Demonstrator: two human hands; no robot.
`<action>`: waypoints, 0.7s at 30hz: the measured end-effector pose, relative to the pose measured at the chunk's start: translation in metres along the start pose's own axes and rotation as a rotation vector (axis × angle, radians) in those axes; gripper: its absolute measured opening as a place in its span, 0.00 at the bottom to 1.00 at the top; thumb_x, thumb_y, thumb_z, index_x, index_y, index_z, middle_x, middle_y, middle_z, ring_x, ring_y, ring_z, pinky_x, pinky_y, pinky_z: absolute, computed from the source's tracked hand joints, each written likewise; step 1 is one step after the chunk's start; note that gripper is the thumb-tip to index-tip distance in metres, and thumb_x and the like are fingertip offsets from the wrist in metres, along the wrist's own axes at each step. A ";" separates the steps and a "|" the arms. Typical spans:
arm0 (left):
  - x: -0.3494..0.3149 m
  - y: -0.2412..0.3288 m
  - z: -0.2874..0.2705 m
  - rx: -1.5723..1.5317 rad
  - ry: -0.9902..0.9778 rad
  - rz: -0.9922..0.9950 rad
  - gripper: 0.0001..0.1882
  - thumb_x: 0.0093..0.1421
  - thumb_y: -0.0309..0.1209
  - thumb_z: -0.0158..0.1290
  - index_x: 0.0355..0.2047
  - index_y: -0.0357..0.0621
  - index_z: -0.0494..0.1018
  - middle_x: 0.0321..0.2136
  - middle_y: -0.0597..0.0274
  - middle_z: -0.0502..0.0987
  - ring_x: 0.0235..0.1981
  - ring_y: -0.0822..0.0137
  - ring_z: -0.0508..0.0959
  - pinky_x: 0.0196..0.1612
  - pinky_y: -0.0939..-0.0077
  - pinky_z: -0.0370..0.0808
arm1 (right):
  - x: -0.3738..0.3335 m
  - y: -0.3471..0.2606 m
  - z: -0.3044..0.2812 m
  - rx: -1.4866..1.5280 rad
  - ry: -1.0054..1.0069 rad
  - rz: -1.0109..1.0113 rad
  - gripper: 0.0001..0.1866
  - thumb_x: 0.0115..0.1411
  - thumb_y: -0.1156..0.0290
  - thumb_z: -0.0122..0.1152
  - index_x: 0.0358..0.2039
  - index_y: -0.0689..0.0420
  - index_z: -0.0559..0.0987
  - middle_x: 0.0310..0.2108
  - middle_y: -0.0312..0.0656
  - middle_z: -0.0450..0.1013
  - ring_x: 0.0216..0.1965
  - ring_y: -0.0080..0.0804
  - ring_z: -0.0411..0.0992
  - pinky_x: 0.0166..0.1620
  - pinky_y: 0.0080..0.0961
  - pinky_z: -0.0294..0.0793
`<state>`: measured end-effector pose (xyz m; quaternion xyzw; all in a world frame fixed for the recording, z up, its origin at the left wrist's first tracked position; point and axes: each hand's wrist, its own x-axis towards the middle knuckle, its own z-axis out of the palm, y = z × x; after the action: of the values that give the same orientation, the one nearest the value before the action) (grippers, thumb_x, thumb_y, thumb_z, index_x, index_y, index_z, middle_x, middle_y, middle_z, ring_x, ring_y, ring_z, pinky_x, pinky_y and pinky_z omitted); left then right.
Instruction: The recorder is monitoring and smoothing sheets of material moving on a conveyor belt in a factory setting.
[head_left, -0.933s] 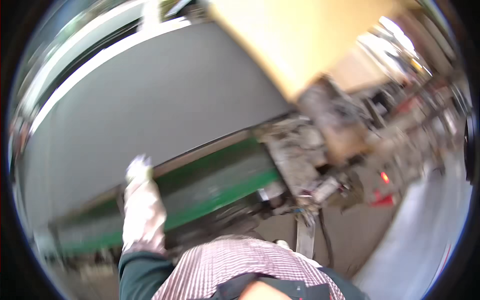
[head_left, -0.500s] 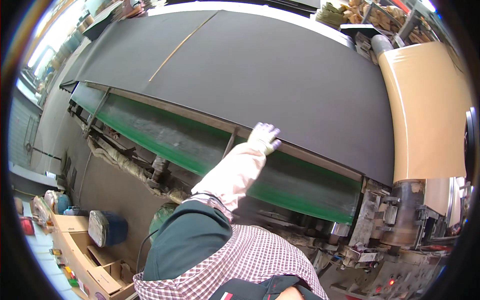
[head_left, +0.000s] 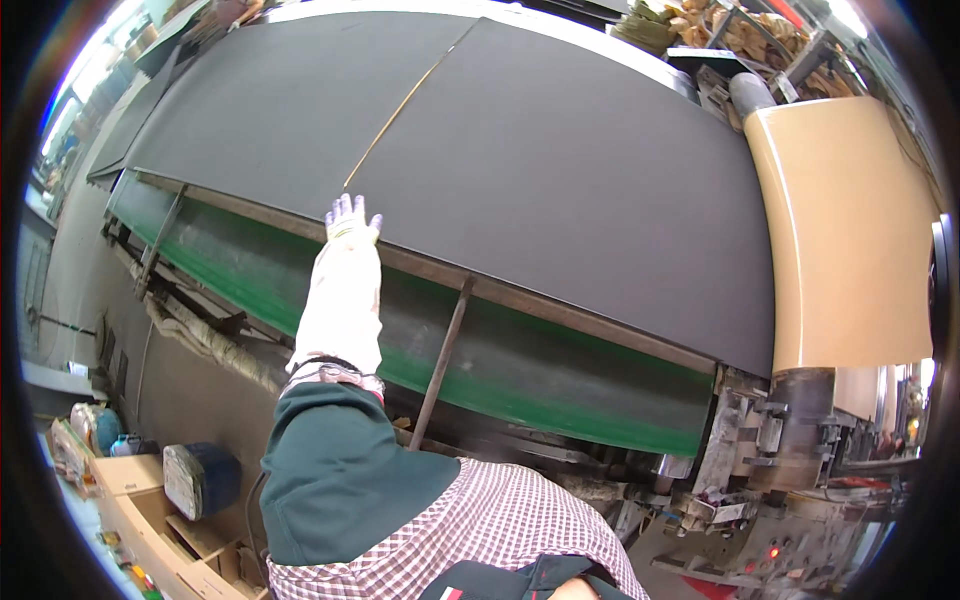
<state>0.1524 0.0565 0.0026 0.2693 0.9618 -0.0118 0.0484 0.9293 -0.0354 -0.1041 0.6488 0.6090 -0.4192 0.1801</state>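
My left hand, in a pale glove with purplish fingertips, lies palm down at the near edge of a wide dark grey sheet. Its fingers are stretched out and spread, with nothing held. Just beyond the fingertips begins a thin tan line that crosses the sheet toward the far side; whether it is a strip, seam or gap I cannot tell. Below the sheet's edge runs a green-edged belt. My right hand does not show.
At the right, a tan sheet curves over a roller beside machine parts. An upright bar stands before the belt. On the floor at lower left are a blue container and a cardboard box. Brown bundles are piled at far right.
My left hand has moved left along the sheet's near edge, to the end of the tan line. The tan line has shifted right relative to the machine. The view has shifted slightly.
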 end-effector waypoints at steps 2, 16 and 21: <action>-0.001 0.007 -0.004 0.077 -0.069 0.018 0.39 0.66 0.58 0.44 0.72 0.58 0.53 0.74 0.60 0.48 0.74 0.55 0.48 0.73 0.50 0.45 | -0.003 0.000 0.002 0.012 0.008 0.015 0.26 0.57 0.51 0.56 0.48 0.56 0.82 0.49 0.54 0.77 0.51 0.52 0.75 0.53 0.43 0.73; -0.113 0.173 -0.018 0.197 -0.162 0.472 0.35 0.69 0.61 0.33 0.67 0.53 0.62 0.65 0.59 0.64 0.61 0.55 0.68 0.61 0.59 0.68 | -0.011 0.036 0.049 0.131 0.069 -0.056 0.25 0.58 0.51 0.56 0.48 0.56 0.82 0.48 0.54 0.77 0.50 0.52 0.75 0.52 0.43 0.73; -0.160 0.243 -0.015 0.202 -0.121 0.565 0.35 0.70 0.60 0.32 0.64 0.50 0.66 0.58 0.55 0.71 0.57 0.54 0.71 0.59 0.58 0.69 | -0.025 0.058 0.094 0.185 0.115 -0.162 0.25 0.58 0.51 0.56 0.48 0.56 0.82 0.48 0.54 0.77 0.50 0.52 0.75 0.52 0.44 0.73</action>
<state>0.4130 0.1821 0.0340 0.5285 0.8380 -0.1095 0.0798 0.9562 -0.1327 -0.1555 0.6343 0.6275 -0.4489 0.0496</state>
